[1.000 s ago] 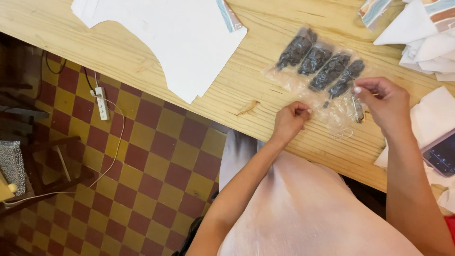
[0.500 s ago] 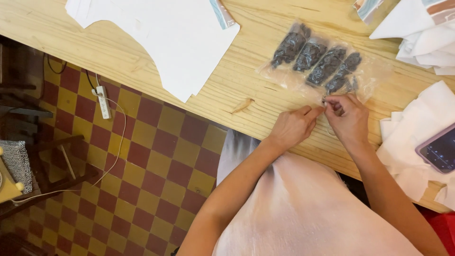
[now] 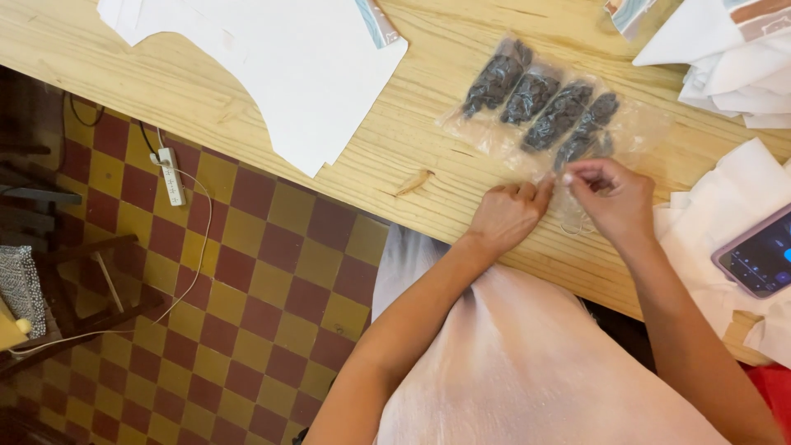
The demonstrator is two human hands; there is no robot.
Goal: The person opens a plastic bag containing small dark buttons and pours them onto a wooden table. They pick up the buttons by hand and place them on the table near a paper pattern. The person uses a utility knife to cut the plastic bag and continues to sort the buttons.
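Where both hands (image 3: 560, 202) pinch, clear bag's (image 3: 552, 115) near edge

Four dark bundles (image 3: 544, 103), one clear bag (image 3: 634, 132), one phone (image 3: 762, 255).

On the surface (image 3: 247, 99), a plastic bag (image 3: 552, 115) lies upper centre-right, paper sheets (image 3: 280, 58) to its left, cloth pieces (image 3: 725, 58) upper right. A phone (image 3: 762, 255) sits at right edge, perhaps on cloth. Both hands (image 3: 560, 206) meet at the bag's lower edge.

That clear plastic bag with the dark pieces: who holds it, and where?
Both hands, left hand and right hand, pinch the clear bag at its near edge.
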